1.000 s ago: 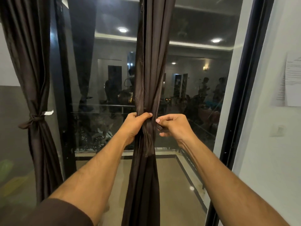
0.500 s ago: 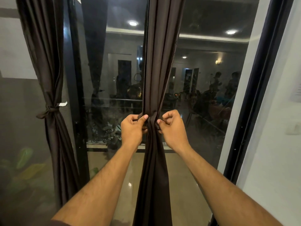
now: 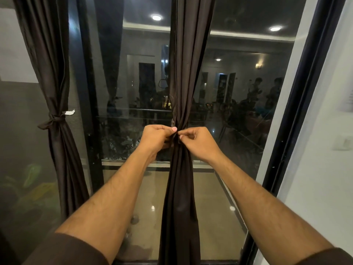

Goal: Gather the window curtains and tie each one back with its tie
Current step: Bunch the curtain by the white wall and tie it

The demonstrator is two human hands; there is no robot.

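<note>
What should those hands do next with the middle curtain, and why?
Probably pull the tie ends apart to snug the knot. Both the left hand and right hand pinch dark fabric at the gathered waist of the middle curtain, where no finished knot shows yet. The left curtain already has its tie knotted.

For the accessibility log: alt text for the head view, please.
Both hands, left hand and right hand, pinch the waist of a gathered dark curtain at a night-time window. To the left, a second curtain is already tied back with its tie.
</note>
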